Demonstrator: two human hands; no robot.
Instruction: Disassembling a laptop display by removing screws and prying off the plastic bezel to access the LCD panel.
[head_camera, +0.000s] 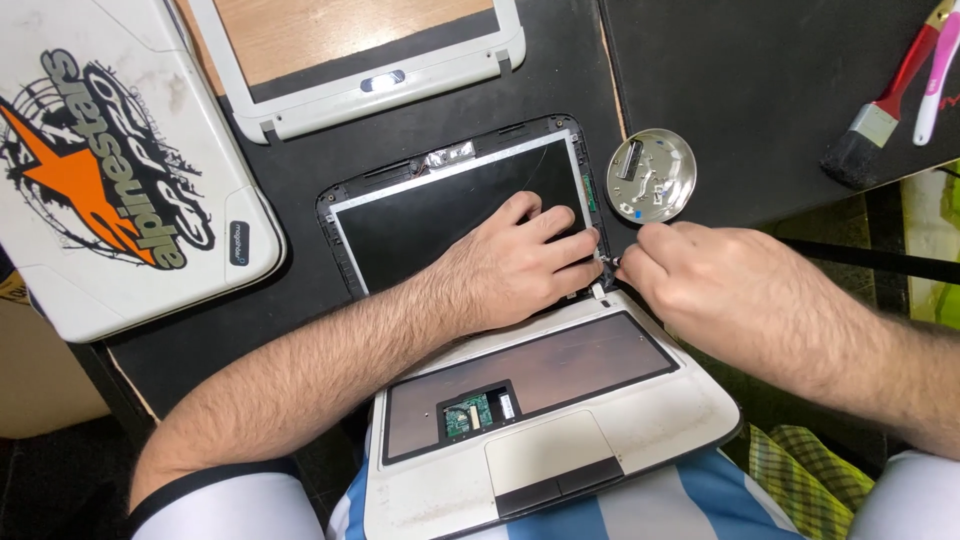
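Observation:
A small white laptop (560, 440) lies opened flat in front of me, its keyboard removed so a dark bay and a green circuit board (466, 415) show. Its bare screen panel (420, 225) lies back on the black table. My left hand (510, 265) rests palm down on the screen's lower right part. My right hand (700, 285) pinches a thin dark tool (607, 262) at the right hinge, fingers closed around it. The tool's tip is mostly hidden between both hands.
A round metal dish (652, 175) with small parts sits just beyond the hinge. A white screen bezel (380, 85) lies at the back, a white laptop lid with an orange sticker (110, 160) at left. A red-handled brush (880, 110) and a pink-and-white toothbrush (935, 85) lie far right.

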